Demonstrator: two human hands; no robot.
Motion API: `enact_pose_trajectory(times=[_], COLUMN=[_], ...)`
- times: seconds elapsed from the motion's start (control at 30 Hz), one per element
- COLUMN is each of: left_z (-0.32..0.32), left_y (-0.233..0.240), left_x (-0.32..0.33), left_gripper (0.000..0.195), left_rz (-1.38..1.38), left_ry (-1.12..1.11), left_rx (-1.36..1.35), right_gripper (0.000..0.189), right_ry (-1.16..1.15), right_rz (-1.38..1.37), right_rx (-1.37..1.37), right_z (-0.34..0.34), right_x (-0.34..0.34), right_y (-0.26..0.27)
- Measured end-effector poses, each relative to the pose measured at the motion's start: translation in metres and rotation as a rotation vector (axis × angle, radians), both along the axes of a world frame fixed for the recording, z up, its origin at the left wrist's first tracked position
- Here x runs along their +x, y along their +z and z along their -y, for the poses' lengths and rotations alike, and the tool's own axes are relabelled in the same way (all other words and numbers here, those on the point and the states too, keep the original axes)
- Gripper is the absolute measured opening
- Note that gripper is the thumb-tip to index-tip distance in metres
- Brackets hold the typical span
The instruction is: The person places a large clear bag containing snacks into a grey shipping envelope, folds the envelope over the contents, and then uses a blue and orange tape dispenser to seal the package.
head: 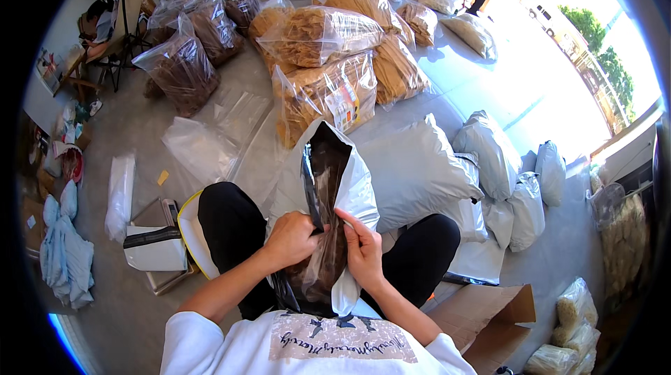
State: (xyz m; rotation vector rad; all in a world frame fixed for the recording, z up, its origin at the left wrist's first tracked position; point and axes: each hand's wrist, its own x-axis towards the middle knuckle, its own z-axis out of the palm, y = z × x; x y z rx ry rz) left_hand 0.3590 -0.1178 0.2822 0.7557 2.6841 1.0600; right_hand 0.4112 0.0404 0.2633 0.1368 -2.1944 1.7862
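A white plastic mailing bag (359, 186) stands between my knees, its mouth spread apart to show a black lining. Inside it is a clear plastic bag (327, 265) of dark brown material, whose exact kind I cannot tell. My left hand (293, 238) is closed on the mailing bag's left edge, by the black strip, with the fingertips at the clear bag. On the opposite side my right hand (363, 252) pinches the right edge of the opening, index finger stretched along it. The bottom of the mailing bag is hidden.
Filled mailing bags (419, 170) lie on the right. Ahead are clear bags of tan sheets (325, 39) and of brown material (183, 65). Folded mailing bags (154, 254) rest on a scale at left. A cardboard box (482, 312) sits near right. Two people are farther off.
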Motion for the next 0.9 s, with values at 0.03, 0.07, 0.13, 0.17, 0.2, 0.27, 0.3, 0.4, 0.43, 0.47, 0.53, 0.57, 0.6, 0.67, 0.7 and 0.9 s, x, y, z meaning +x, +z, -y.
enact_pose_trajectory(times=[0.03, 0.07, 0.13, 0.17, 0.2, 0.27, 0.3, 0.4, 0.43, 0.47, 0.53, 0.57, 0.6, 0.67, 0.7, 0.9], left_z=[-0.002, -0.005, -0.008, -0.006, -0.008, -0.011, -0.014, -0.017, -0.018, -0.020, -0.023, -0.023, -0.024, -0.029, -0.031, -0.037], left_y=[-0.006, -0.022, -0.046, -0.048, -0.035, -0.018, -0.027, -0.058, -0.059, -0.059, -0.056, -0.053, -0.051, -0.053, -0.053, -0.048], left_x=[0.001, 0.000, -0.007, -0.010, -0.016, -0.013, -0.011, -0.006, -0.008, -0.010, -0.011, -0.008, -0.005, 0.001, 0.003, -0.001], left_gripper=[0.024, 0.024, 0.026, 0.026, 0.025, 0.023, 0.023, 0.021, 0.021, 0.020, 0.019, 0.020, 0.021, 0.024, 0.026, 0.041], left_rz=[-0.007, -0.015, -0.041, -0.024, -0.004, 0.033, -0.006, -0.081, -0.081, -0.080, -0.078, -0.076, -0.071, -0.046, -0.031, -0.035], left_ry=[0.019, 0.038, 0.104, 0.143, 0.171, 0.167, 0.143, 0.094, 0.082, 0.070, 0.038, 0.017, -0.009, 0.019, 0.031, 0.075], left_rx=[-0.038, -0.075, -0.032, -0.034, -0.032, -0.024, -0.007, -0.094, -0.121, -0.147, -0.211, -0.251, -0.289, -0.217, -0.181, -0.059], right_gripper=[0.028, 0.028, 0.029, 0.029, 0.029, 0.029, 0.030, 0.031, 0.031, 0.032, 0.033, 0.038, 0.039, 0.040, 0.040, 0.066], right_ry=[-0.009, -0.023, -0.040, -0.045, -0.061, -0.050, -0.034, -0.034, -0.031, -0.014, 0.022, 0.151, 0.129, -0.099, -0.310, -0.041], right_rz=[-0.020, 0.026, 0.045, 0.017, -0.006, 0.106, 0.156, 0.013, 0.005, 0.031, 0.077, 0.147, 0.091, -0.090, -0.216, 0.109], right_rx=[0.018, 0.069, 0.097, 0.074, 0.056, 0.090, 0.108, 0.228, 0.317, 0.335, 0.376, 0.272, 0.196, 0.080, 0.036, 0.596], right_z=[0.005, 0.005, 0.009, 0.012, 0.012, 0.009, 0.008, 0.016, 0.016, 0.014, 0.003, -0.007, -0.019, -0.037, -0.046, -0.049], right_x=[-0.004, -0.007, -0.014, -0.016, -0.019, -0.015, -0.015, -0.017, -0.019, -0.020, -0.026, -0.026, -0.019, -0.008, -0.006, -0.002], right_y=[-0.012, -0.025, -0.032, -0.028, -0.026, -0.022, -0.020, -0.041, -0.044, -0.044, -0.034, -0.022, -0.021, -0.028, -0.034, -0.044])
